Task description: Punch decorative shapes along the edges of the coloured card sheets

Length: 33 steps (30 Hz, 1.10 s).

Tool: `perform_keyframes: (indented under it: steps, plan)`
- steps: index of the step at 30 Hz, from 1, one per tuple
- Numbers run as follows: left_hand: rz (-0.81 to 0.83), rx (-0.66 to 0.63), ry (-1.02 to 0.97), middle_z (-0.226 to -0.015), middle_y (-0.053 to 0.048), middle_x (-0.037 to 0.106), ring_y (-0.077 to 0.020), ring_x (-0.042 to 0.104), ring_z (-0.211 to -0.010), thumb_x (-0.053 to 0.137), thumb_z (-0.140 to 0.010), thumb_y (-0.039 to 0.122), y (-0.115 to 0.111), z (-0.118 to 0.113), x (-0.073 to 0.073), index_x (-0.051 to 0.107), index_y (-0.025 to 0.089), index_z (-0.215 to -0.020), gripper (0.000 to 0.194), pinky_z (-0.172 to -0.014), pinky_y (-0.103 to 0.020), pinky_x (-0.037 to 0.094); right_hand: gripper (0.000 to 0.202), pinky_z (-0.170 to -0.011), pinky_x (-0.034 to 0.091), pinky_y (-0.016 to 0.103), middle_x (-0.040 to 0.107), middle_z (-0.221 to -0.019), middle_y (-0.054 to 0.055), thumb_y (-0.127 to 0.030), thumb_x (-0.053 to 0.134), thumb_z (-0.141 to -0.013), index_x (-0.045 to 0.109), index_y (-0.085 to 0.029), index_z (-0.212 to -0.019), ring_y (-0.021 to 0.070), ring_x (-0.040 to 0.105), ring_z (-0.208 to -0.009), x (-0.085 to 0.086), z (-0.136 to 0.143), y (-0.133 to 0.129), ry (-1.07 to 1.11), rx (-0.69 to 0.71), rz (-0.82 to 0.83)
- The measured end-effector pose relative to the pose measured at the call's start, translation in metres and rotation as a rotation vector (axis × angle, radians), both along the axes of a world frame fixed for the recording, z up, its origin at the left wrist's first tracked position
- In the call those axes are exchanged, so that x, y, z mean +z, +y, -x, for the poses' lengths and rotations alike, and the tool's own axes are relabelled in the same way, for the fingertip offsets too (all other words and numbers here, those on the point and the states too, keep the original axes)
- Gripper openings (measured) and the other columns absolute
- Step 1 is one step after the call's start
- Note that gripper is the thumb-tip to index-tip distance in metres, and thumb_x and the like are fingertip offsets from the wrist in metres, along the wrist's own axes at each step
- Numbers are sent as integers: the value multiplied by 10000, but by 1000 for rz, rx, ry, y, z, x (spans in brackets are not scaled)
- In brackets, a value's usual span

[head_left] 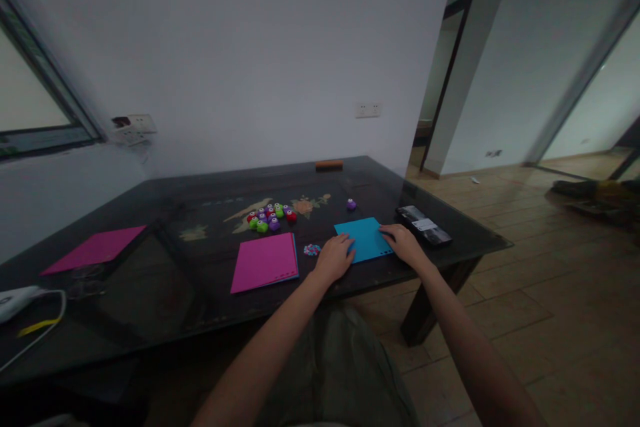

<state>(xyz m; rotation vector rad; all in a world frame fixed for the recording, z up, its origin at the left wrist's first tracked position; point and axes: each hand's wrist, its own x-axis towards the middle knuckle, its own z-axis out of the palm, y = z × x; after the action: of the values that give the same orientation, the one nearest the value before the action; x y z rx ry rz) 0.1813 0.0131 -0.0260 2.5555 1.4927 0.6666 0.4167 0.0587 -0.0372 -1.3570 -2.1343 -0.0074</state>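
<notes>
A blue sheet (367, 237) with small dark marks along its near edge lies flat on the dark table. My left hand (336, 257) rests on its left edge, fingers stretched out over it. At the right edge lies my right hand (404, 243), its fingers extended onto the sheet. Left of my left hand is a small pile of pink, white and blue bits (312, 249). Farther left sits a stack of sheets with a pink one (265, 260) on top. A single purple piece with an eye-like spot (351, 204) stands behind the blue sheet.
Several red, green and purple eye-spotted pieces (273, 213) cluster mid-table. A black case (424, 225) lies near the right edge. Another pink sheet (95, 250) and a white device with a cable (17, 301) are on the left. An orange-brown bar (329, 164) lies at the back.
</notes>
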Motion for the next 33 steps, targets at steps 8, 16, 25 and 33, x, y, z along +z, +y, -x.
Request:
perform_keyframes:
  steps: [8,16,25,33]
  plan:
    - [3,-2,5,-1324,-130,518,-226,464,-1234,430,-891,299,-1,0,0,551,126,-1235,404,-1065,-367,322,288,-937,436,416,657,-1094,141,-172,483,-849,656,-120,-1072,271,580,-1051,3,1,-2,-24,-12,11]
    - [0,-6,13,-1336,-123,507,-223,455,-1243,416,-895,303,1,0,-3,542,136,-1244,407,-1069,-375,315,288,-933,439,403,661,-1084,136,-160,481,-847,654,-115,-1073,264,588,-1027,2,1,-2,-36,-14,1]
    - [-18,-8,19,-1339,-121,504,-222,451,-1246,412,-898,315,4,0,-7,540,146,-1244,405,-1068,-374,316,282,-944,434,402,654,-1101,131,-182,486,-852,653,-120,-1071,262,578,-1044,0,0,-1,-24,-15,-7]
    - [-20,-10,9,-1335,-115,510,-221,451,-1246,413,-897,321,4,0,-6,539,150,-1246,408,-1066,-373,319,285,-950,425,409,657,-1087,134,-189,487,-842,657,-136,-1065,255,575,-1053,-3,-2,1,-10,-4,-7]
